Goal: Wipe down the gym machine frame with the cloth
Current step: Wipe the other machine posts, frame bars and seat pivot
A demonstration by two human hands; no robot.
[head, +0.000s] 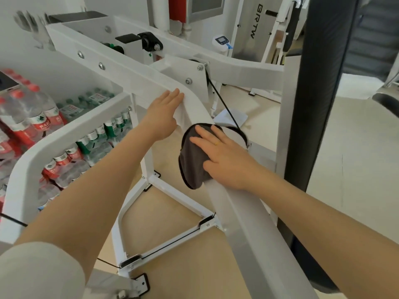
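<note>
The white gym machine frame (pixel 133 70) runs from the upper left, bends at the centre and slopes down toward me as a wide beam (pixel 244 225). A dark grey cloth (pixel 191 156) is draped over that beam just below the bend. My right hand (pixel 224 156) lies flat on the cloth with straight fingers, pressing it to the beam. My left hand (pixel 164 117) rests open against the side of the bend, fingers straight.
Shrink-wrapped packs of water bottles (pixel 43 126) are stacked at the left behind a second white frame arm (pixel 64 134). A black cable (pixel 224 104) runs down past the bend. A black padded upright (pixel 317 93) stands at the right. Other machines (pixel 257 29) stand behind.
</note>
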